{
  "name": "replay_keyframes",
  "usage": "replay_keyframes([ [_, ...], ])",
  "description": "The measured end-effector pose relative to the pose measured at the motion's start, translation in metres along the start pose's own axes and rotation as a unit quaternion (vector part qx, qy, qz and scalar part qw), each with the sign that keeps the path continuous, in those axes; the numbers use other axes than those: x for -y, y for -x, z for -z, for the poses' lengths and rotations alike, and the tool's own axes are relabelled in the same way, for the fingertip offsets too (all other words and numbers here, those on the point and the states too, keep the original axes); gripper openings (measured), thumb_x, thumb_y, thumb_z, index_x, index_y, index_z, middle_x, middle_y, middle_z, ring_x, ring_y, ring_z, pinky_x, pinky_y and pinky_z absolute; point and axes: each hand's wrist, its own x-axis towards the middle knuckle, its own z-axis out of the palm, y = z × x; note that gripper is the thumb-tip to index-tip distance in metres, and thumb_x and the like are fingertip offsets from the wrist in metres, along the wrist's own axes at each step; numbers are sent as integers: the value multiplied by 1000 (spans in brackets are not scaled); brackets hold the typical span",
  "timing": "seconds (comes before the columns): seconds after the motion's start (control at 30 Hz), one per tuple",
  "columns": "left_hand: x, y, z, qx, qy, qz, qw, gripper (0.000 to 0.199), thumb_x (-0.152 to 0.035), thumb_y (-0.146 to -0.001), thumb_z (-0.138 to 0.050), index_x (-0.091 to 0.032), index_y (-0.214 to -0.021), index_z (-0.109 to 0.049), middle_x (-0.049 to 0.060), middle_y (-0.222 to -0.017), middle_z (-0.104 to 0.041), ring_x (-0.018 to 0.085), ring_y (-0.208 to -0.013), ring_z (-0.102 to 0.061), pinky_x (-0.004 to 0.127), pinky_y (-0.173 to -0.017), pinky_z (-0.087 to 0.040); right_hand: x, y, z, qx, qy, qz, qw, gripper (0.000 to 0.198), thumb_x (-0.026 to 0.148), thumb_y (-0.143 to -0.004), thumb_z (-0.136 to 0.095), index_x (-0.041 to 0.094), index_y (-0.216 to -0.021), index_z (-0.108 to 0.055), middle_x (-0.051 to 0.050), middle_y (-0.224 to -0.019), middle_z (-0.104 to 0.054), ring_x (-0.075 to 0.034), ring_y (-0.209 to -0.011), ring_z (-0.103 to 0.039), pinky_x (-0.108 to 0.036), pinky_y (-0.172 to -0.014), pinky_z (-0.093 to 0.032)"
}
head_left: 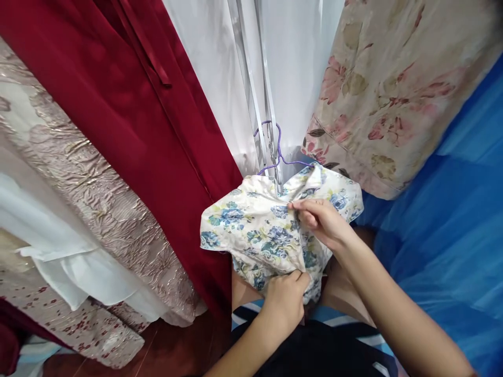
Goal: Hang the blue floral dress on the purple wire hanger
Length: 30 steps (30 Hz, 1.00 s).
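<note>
A white blouse [271, 235] with blue and green flowers hangs on a purple hanger [279, 141], in front of my lap. My right hand [318, 217] pinches the blouse's front edge just below the neckline. Lower down, the fingers of my left hand [286, 293] are closed on the same front edge near the hem. Whether a button or other fastener lies under my fingertips is hidden.
A dark red garment [157, 120] and a pink textured one [129, 225] hang at the left. White cloth [298, 68] with ribbons hangs behind the hanger. To the right are a pink-flowered beige garment [377, 104] and blue fabric [440, 251]. Reddish floor [173, 348] shows below.
</note>
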Motion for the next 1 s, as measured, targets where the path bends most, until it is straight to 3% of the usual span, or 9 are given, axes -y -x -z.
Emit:
replay_keyframes([
  [0.13, 6, -8, 4, 73, -53, 3, 996, 41, -2, -63, -57, -20, -99, -64, 9, -96, -71, 28, -78, -68, 31, -63, -45, 22, -29, -17, 2, -19, 36, 999, 16, 23, -73, -71, 8, -75, -72, 8, -43, -40, -2, -39, -26, -21, -41, -15],
  [0.23, 15, -12, 7, 51, 11, -4, 999, 24, -7, -74, -58, -22, -91, -66, 7, -88, -72, 26, -76, -68, 31, -64, -47, 26, -34, -20, 5, -8, 53, 999, 17, 24, -74, -69, 8, -79, -73, 8, -45, -43, -2, -39, -28, -20, -41, -16],
  [0.33, 25, -20, 30, -83, 152, -6, 985, 16, -18, -91, -54, -25, -93, -68, 4, -88, -71, 20, -79, -67, 28, -69, -48, 24, -29, -19, 5, 34, 66, 997, 18, 27, -75, -68, 10, -80, -74, 6, -44, -48, -4, -39, -32, -20, -41, -19],
  [0.47, 34, -48, 91, -358, 233, 28, 904, 37, -29, -99, -51, -25, -135, -55, -1, -76, -63, 14, -63, -57, 25, -63, -46, 20, -22, -14, -9, 84, 77, 993, 17, 30, -75, -70, 13, -76, -73, 5, -44, -51, -6, -40, -37, -21, -41, -21],
  [0.53, 37, -66, 120, -379, 197, -5, 904, 44, -31, -100, -51, -25, -143, -48, -2, -74, -61, 13, -61, -54, 24, -62, -43, 20, -23, -11, -1, 105, 82, 991, 17, 31, -76, -70, 14, -74, -71, 5, -44, -52, -6, -39, -36, -21, -41, -21],
  [0.63, 40, -91, 146, -358, 130, -49, 923, 23, -30, -99, -52, -23, -113, -68, -2, -74, -63, 12, -63, -55, 23, -61, -40, 18, -26, -6, -5, 137, 96, 986, 18, 31, -76, -70, 14, -69, -68, 4, -43, -53, -6, -39, -35, -21, -41, -22],
  [0.73, 40, -103, 152, -389, 123, -60, 911, 22, -29, -99, -53, -19, -86, -68, -1, -68, -62, 12, -61, -56, 23, -61, -40, 14, -26, -1, -13, 165, 117, 979, 20, 30, -77, -69, 15, -66, -65, 5, -42, -53, -6, -40, -37, -21, -43, -26],
  [1.0, 40, -102, 146, -471, 257, -27, 844, 21, -32, -98, -56, -18, -85, -65, -1, -67, -65, 11, -60, -59, 21, -60, -44, -10, -24, 3, -10, 202, 127, 971, 17, 31, -79, -66, 14, -76, -67, 7, -43, -52, -8, -39, -42, -21, -43, -31],
])
